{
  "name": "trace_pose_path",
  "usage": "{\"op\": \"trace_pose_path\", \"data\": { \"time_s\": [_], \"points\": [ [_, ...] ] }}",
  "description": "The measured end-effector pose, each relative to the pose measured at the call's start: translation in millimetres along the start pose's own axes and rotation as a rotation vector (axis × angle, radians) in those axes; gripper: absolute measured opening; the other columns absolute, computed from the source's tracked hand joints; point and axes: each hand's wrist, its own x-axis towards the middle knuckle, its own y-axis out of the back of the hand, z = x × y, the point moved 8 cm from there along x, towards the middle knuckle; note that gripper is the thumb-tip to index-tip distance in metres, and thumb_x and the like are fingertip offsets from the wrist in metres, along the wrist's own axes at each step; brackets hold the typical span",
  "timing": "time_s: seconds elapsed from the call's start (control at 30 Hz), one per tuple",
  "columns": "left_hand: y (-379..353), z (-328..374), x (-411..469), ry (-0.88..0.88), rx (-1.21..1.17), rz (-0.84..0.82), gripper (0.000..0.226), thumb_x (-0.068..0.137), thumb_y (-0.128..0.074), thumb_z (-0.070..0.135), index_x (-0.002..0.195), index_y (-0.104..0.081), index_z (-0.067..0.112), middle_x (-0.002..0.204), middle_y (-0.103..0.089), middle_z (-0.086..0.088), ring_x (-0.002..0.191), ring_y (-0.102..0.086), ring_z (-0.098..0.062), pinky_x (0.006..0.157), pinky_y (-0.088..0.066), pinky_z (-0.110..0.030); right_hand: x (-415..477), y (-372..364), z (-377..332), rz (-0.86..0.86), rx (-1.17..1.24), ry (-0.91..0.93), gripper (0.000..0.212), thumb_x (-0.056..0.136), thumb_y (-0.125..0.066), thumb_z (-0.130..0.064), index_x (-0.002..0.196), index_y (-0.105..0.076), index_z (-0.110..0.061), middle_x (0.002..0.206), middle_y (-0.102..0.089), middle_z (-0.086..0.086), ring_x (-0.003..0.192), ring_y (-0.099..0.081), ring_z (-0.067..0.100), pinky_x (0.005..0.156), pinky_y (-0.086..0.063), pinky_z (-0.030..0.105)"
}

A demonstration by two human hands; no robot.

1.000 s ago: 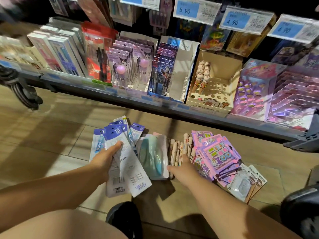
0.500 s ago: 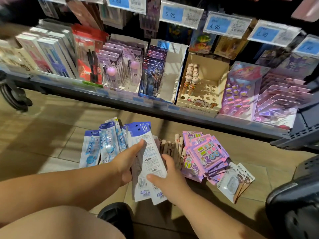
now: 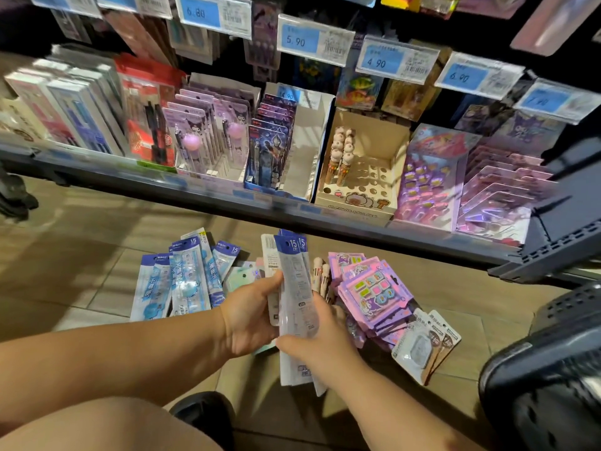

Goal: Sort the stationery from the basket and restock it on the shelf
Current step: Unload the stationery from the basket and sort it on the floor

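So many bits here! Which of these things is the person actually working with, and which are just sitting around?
In the job: left hand and right hand, both gripping the ruler packs; blue packs, loose pens and purple cards on the floor; the shelf.
Just there: price tags; red pen packs already on the shelf.

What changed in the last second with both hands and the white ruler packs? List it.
The right hand left the floor and took hold of the white plastic ruler packs with blue headers, which the left hand carried rightward, squaring the fan into a stack. The pale blue packs on the floor and purple sticker cards stayed put.
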Motion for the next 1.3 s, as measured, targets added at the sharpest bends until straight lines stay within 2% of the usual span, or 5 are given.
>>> {"op": "trace_pose_path", "data": {
  "time_s": [0.3,0.7,0.9,1.17,1.3],
  "points": [
    [4.6,9.1,-0.7,-0.097,0.141,-0.053,0.030,0.093,-0.054,0.020,0.121,-0.060,0.012,0.096,-0.075,-0.013,0.090,-0.071,-0.026,0.079,-0.054,-0.040,-5.6,10.3,0.3,-0.110,0.356,-0.034,0.039,0.086,-0.057,-0.021,0.124,-0.054,-0.027,0.104,-0.067,-0.005,0.089,-0.065,0.003,0.062,-0.052,0.013],
    [24.6,25.0,-12.4,-0.192,0.157,0.033,0.027,0.093,-0.061,0.019,0.120,-0.060,0.022,0.105,-0.073,-0.003,0.096,-0.069,-0.020,0.070,-0.053,-0.033,3.2,-5.7,-7.0,-0.137,0.583,-0.094,0.045,0.082,-0.073,-0.029,0.122,-0.059,-0.016,0.107,-0.074,0.005,0.100,-0.070,0.023,0.097,-0.051,0.047],
    [32.7,27.2,-18.1,-0.201,0.254,0.018,0.038,0.085,-0.068,0.013,0.122,-0.062,0.019,0.110,-0.073,-0.008,0.106,-0.068,-0.029,0.094,-0.051,-0.050,3.5,-18.4,-16.3,-0.206,0.500,-0.039,0.030,0.089,-0.066,-0.013,0.116,-0.062,-0.023,0.101,-0.075,-0.002,0.097,-0.071,0.015,0.087,-0.056,0.031],
    [69.4,32.3,-26.7,-0.185,0.196,0.133,0.030,0.090,-0.062,0.010,0.119,-0.059,0.017,0.102,-0.074,-0.014,0.096,-0.069,-0.032,0.082,-0.056,-0.043,13.5,-44.0,-14.0,-0.171,0.570,-0.181,0.010,0.092,-0.059,-0.011,0.102,-0.058,-0.011,0.088,-0.063,0.000,0.074,-0.060,0.005,0.057,-0.047,0.018],
    [88.4,36.0,-33.7,-0.167,0.146,0.116,0.016,0.095,-0.052,0.010,0.105,-0.063,0.016,0.084,-0.077,-0.008,0.074,-0.073,-0.023,0.071,-0.055,-0.038,27.4,-56.0,-19.1,-0.164,0.516,-0.158,0.023,0.090,-0.058,-0.003,0.113,-0.061,-0.008,0.097,-0.069,0.002,0.090,-0.065,0.015,0.082,-0.053,0.034]
  ]
}}
